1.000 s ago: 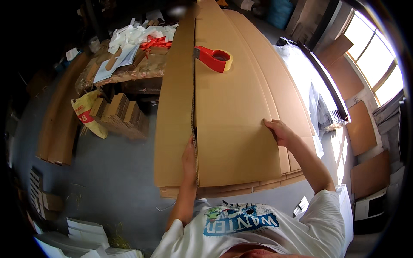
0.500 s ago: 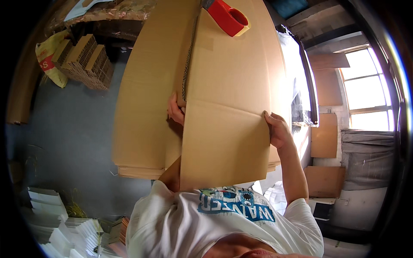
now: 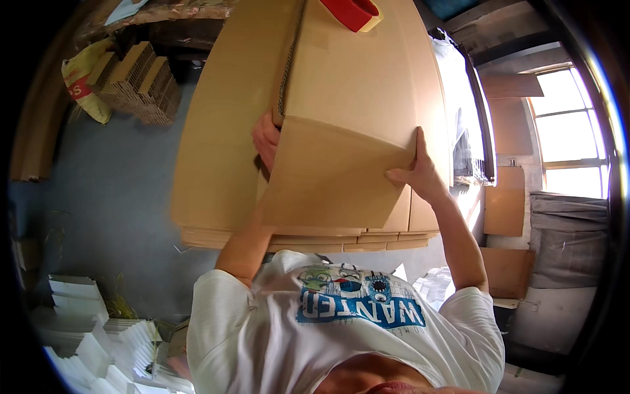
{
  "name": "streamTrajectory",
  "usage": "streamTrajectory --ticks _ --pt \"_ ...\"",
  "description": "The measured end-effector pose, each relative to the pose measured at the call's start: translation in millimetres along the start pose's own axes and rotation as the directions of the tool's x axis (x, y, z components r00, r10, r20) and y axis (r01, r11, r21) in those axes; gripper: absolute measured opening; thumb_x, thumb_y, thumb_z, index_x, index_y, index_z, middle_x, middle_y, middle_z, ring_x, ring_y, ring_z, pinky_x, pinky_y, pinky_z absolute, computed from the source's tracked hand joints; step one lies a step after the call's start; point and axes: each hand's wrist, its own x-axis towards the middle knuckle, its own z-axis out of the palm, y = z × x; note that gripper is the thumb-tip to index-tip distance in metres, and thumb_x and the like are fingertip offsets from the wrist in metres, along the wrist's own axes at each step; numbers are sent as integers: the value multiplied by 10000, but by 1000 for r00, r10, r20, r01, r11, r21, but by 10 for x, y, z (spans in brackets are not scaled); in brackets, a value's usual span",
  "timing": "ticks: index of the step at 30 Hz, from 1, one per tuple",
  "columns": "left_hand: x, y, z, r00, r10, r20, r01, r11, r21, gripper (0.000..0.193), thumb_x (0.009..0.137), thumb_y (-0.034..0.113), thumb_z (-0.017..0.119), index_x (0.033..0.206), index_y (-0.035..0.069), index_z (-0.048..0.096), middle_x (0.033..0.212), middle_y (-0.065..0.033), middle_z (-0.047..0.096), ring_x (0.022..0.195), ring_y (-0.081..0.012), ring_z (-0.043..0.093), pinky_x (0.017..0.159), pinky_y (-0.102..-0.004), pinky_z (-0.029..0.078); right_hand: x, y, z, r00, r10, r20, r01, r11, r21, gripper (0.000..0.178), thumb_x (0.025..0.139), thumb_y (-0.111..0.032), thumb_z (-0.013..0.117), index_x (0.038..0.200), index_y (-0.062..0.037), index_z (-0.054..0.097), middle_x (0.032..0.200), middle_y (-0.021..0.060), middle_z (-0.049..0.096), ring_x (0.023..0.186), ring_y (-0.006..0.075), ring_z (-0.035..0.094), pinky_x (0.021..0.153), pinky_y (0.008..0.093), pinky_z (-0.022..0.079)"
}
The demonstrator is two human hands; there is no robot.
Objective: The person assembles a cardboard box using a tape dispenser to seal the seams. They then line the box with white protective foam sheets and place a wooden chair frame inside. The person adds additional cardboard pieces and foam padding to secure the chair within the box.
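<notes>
At cardbd flap (image 3: pixel 335 180), L hand (image 3: pixel 266 139) half-curled, hold unclear; R hand (image 3: pixel 424 171) spread wide, thumb atop

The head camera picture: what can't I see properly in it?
In the head view:
- Part of the left hand: hidden by the bent cardboard flap.
- The red tape holder's far end: cut off by the top edge.
</notes>
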Motion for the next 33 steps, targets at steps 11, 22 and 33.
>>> streamTrajectory --ticks 11,22,33 --pt "-283 -145 -599 332 542 772 -749 649 -133 172 927 236 558 885 119 676 840 -84 700 721 -304 661 668 -407 524 21 70 290 949 -15 -316 -170 817 -551 1118 726 -612 709 1496 -12 165 915 124 702 892 301 676 772 432 515" --pt "-342 -289 56 520 596 611 -778 626 51 207 907 335 566 823 186 682 716 -66 677 694 -283 660 649 -409 523 55 -1532 -71 326 -819 -473 371 570 -733 550 817 -382 693 1232 -40 578 1182 150 578 1085 295 546 909 391 443" --pt "-278 -404 245 419 749 514 -866 500 -23 165 887 298 600 997 211 687 804 -82 706 709 -278 684 650 -391 559 -504 34 1468 534 -804 -263 755 593 -279 93 768 -142 648 801 -85 582 914 85 593 851 301 610 704 422 504"
